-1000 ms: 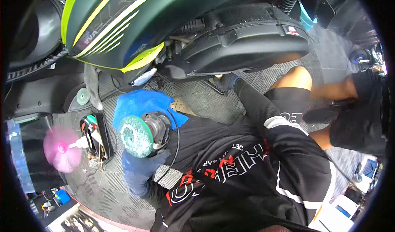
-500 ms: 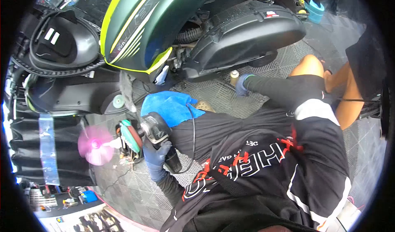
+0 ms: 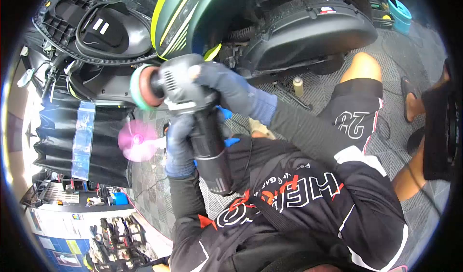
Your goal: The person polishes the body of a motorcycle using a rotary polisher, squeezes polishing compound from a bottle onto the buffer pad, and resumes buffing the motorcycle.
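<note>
A black polisher (image 3: 210,144) with a green and maroon pad (image 3: 143,88) is held up over my lap, its pad facing left. My left hand (image 3: 181,146), in a blue-grey glove, wraps round its body from the left. My right hand (image 3: 236,88), gloved too, grips the machine's head from the right. The pad overlaps a black scooter panel (image 3: 108,81) in the view; touching or apart, I cannot tell. Behind the tool, the blue cloth (image 3: 232,141) is mostly hidden.
A green and black scooter body (image 3: 197,21) with a black side cover (image 3: 308,35) stands ahead. A small bottle (image 3: 298,86) is on the patterned floor. A pink fan (image 3: 137,140) spins at the left. Another person's leg (image 3: 412,175) is at the right, and a teal bucket (image 3: 400,16) lies beyond.
My right hand has come up from the floor near the bottle onto the polisher. My left hand has raised the tool. The view has shifted, showing more of the left side.
</note>
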